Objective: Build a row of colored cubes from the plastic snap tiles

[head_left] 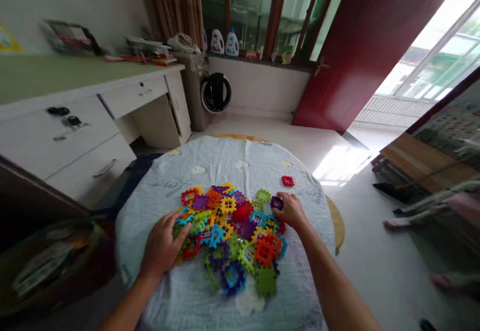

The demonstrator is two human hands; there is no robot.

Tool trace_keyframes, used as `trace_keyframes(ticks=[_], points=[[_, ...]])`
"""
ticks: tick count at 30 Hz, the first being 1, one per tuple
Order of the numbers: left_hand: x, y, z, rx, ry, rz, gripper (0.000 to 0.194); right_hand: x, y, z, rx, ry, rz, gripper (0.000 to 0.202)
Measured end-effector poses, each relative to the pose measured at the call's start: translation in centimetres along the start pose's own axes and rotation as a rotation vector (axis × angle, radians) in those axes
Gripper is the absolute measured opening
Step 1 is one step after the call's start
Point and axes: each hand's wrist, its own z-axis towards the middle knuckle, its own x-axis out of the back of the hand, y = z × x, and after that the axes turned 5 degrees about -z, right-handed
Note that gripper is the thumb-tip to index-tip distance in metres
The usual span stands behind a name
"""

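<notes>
A heap of colourful interlocking plastic pieces (247, 228) lies on the cloth-covered round table (221, 156). The pieces are notched squares, some with window grids, in red, yellow, green, blue, orange and purple. At the heap's left edge, my left hand (163, 243) rests against green and blue pieces (197, 221), thumb and fingers apart. My right hand (290, 211), on the far right side of the heap, pinches a dark purple notched piece (276, 202) with an open centre. Just beyond it a red notched frame piece (288, 181) lies alone on the cloth.
A wooden stool or table edge (335, 223) shows under the cloth at right. At lower left stands a blurred bin (48, 261). White drawers (82, 136), a washing machine (197, 88) and a red door (356, 36) surround the table.
</notes>
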Motion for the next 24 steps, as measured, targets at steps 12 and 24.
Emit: trace_keyframes(ticks=[12, 24], points=[[-0.1, -0.2, 0.0, -0.011, 0.023, 0.018, 0.047, -0.4, 0.7, 2.2, 0.012, -0.155, -0.064, 0.037], [-0.2, -0.4, -0.1, -0.005, 0.029, 0.027, 0.046, 1.8, 1.5, 10.1, -0.028, -0.098, -0.097, 0.052]])
